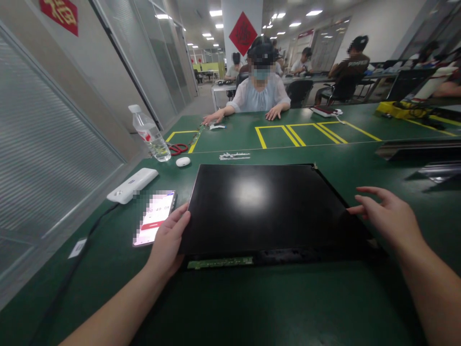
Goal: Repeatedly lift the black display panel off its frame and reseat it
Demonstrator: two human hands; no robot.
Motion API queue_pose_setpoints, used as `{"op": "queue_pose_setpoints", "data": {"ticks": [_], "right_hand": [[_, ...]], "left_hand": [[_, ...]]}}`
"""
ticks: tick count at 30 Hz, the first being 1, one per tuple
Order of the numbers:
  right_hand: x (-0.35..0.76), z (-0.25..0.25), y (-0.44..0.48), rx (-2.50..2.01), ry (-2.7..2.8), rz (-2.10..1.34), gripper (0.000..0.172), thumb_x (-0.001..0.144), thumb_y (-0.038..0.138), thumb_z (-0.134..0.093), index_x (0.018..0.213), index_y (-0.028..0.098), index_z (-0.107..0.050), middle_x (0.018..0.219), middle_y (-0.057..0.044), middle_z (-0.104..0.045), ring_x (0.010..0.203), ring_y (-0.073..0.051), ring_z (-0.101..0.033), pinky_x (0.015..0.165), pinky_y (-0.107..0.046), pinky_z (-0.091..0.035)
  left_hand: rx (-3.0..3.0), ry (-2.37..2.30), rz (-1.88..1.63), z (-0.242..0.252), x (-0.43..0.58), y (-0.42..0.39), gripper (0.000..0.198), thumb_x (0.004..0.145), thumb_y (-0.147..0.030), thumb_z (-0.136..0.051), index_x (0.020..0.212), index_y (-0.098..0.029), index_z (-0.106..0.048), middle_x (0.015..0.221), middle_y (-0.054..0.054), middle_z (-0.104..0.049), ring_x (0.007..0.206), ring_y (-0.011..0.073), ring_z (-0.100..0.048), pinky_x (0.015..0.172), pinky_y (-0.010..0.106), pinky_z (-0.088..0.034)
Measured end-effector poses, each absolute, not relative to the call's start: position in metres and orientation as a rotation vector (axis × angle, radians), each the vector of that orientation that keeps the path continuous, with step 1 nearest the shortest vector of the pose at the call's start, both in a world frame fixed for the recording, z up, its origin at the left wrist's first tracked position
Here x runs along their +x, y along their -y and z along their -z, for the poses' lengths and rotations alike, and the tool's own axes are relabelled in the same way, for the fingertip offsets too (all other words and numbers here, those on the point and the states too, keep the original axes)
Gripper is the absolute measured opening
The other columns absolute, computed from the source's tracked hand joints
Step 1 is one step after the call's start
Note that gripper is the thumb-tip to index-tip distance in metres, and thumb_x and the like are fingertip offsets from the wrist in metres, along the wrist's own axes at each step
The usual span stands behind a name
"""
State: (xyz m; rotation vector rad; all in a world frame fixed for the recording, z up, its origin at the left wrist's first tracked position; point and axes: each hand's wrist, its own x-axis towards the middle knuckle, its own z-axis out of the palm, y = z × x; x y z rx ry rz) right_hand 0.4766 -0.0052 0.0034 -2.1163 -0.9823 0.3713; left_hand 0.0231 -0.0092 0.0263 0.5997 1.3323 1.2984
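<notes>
A flat black LCD screen panel [266, 216] lies in front of me over the green table, its glossy face up with a bright reflection. Along its near edge runs a narrow green circuit board [220, 263]. My left hand [169, 238] is closed on the panel's left edge, thumb on top and the other fingers partly hidden. At the right edge, my right hand [387, 214] has its fingers apart, with a fingertip touching or very close to the panel. Beside my left hand lies a lit phone [154, 218].
Left on the table [288, 307] are a white power bank [133, 185] with a black cable, a water bottle [150, 134], red-handled scissors [177, 149] and a white earbud case [183, 162]. Opposite sits a person [259, 93], hands on the table. Dark strips [418, 149] lie right.
</notes>
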Motion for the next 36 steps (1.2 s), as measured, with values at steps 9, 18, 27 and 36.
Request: {"op": "queue_pose_setpoints", "data": {"ticks": [9,18,27,36], "right_hand": [[0.458,-0.013,0.006,-2.095,0.869,-0.45,0.05,0.071,0.043,-0.066,0.116,0.022,-0.072,0.063,-0.004,-0.072,0.065,-0.024,-0.069,0.066,-0.036,-0.051],[0.459,-0.007,0.003,-2.019,0.862,-0.465,0.051,0.068,0.042,-0.067,0.114,0.02,-0.074,0.068,-0.006,-0.074,0.065,-0.022,-0.069,0.064,-0.034,-0.053],[0.447,-0.017,0.006,-2.03,0.826,-0.479,0.044,0.069,0.041,-0.066,0.107,0.021,-0.075,0.066,-0.007,-0.073,0.071,-0.024,-0.071,0.064,-0.034,-0.052],[0.454,-0.013,0.005,-2.125,0.862,-0.434,0.044,0.071,0.045,-0.064,0.108,0.024,-0.075,0.064,-0.005,-0.073,0.071,-0.027,-0.072,0.07,-0.039,-0.051]], "left_hand": [[0.596,-1.429,-1.274,-0.029,0.023,0.006,0.033,0.088,-0.009,-0.07,0.118,-0.02,-0.078,0.085,0.005,-0.083,0.069,0.0211,-0.079,0.045,0.019,-0.055],[0.584,-1.421,-1.284,-0.031,0.022,0.011,0.031,0.091,-0.006,-0.062,0.116,-0.018,-0.076,0.083,0.004,-0.081,0.064,0.0187,-0.078,0.043,0.019,-0.054],[0.574,-1.413,-1.301,-0.03,0.017,0.009,0.03,0.088,-0.007,-0.066,0.114,-0.019,-0.077,0.081,0.003,-0.081,0.063,0.0185,-0.077,0.045,0.019,-0.056],[0.61,-1.378,-1.267,-0.029,0.017,0.008,0.035,0.093,-0.006,-0.062,0.123,-0.018,-0.075,0.083,0.004,-0.081,0.059,0.0169,-0.075,0.047,0.02,-0.058]]}}
